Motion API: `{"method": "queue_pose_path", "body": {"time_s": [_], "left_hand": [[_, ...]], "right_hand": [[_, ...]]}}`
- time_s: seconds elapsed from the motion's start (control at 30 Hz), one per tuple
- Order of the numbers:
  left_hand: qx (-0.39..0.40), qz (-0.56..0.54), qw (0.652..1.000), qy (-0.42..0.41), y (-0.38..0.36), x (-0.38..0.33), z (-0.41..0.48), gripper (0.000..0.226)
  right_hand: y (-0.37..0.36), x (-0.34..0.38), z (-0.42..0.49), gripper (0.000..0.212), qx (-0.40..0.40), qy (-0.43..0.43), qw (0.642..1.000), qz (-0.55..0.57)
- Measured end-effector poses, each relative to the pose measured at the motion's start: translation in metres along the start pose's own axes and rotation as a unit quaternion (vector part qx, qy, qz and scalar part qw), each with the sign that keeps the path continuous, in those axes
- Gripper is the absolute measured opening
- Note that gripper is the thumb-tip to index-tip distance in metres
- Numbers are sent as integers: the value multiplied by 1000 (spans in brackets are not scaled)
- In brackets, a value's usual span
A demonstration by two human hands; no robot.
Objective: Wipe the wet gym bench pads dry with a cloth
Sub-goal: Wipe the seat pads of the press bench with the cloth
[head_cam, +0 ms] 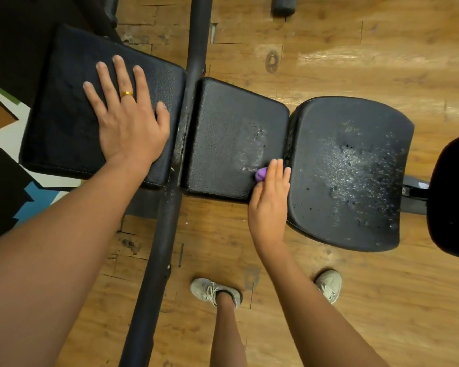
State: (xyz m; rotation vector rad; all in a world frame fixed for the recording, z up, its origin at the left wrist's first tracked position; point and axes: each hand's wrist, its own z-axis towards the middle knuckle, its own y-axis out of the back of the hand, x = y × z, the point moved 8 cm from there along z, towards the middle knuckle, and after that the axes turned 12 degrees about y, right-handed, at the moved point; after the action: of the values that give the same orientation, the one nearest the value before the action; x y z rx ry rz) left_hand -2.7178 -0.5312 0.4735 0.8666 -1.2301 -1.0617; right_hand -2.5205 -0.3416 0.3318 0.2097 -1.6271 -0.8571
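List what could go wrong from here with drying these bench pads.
1. The purple cloth is bunched small under the right hand; it may smear rather than soak up the water on the middle pad.
2. The right pad holds the widest wet patch; one small cloth may saturate before that.
3. The left hand presses flat on the left pad; if that surface is damp, it could slip.

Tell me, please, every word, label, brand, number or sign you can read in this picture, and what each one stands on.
There is no readable text in this view.
The three black pads: left pad, middle pad and right pad show only grain and water droplets.
The purple cloth under the right hand bears no print.
The gold ring on the left hand is plain.
The shoes show no legible brand.
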Motion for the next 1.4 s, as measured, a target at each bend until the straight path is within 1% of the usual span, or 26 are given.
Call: {"method": "queue_pose_path", "body": {"time_s": [0.1,0.23,0.33,0.4,0.47,0.57,0.67,0.73,0.83,0.93,1.0,1.07,1.2,1.27,1.4], "left_hand": [[-1,0,1000,4,0,2,0,68],[4,2,1000,4,0,2,0,68],[6,0,1000,-3,0,0,-1,68],[7,-4,1000,-2,1,0,-1,67],[7,-7,1000,2,1,1,0,67],[8,-11,1000,5,0,1,0,68],[7,-11,1000,3,1,0,0,68],[9,-10,1000,4,0,1,0,67],[10,-5,1000,6,0,1,0,67],[10,-6,1000,3,0,-1,0,67],[12,-9,1000,3,1,-1,1,67],[15,-12,1000,5,2,0,0,67],[19,-9,1000,6,2,-1,0,67],[24,-10,1000,8,2,0,0,67],[23,-9,1000,4,2,0,0,67]], "right_hand": [[-2,-1,18,52,28,47,998,-5],[-4,-7,81,54,7,23,1000,6],[-1,-6,117,58,7,27,1000,-2],[1,-3,108,63,11,45,999,-4],[0,-1,73,65,24,60,998,-1],[-2,-3,5,57,49,36,998,12],[-4,-4,-19,53,51,13,999,10],[-6,-3,0,54,39,16,999,-8],[-7,-6,54,57,22,15,1000,-16],[-6,-9,110,60,21,17,999,-25],[-6,-9,123,60,20,21,999,-29],[-5,-7,107,59,24,31,999,-27],[-4,-2,17,51,44,43,998,-22],[-5,1,-13,49,52,37,998,-14],[-6,-1,-9,49,55,32,998,-8]]}}
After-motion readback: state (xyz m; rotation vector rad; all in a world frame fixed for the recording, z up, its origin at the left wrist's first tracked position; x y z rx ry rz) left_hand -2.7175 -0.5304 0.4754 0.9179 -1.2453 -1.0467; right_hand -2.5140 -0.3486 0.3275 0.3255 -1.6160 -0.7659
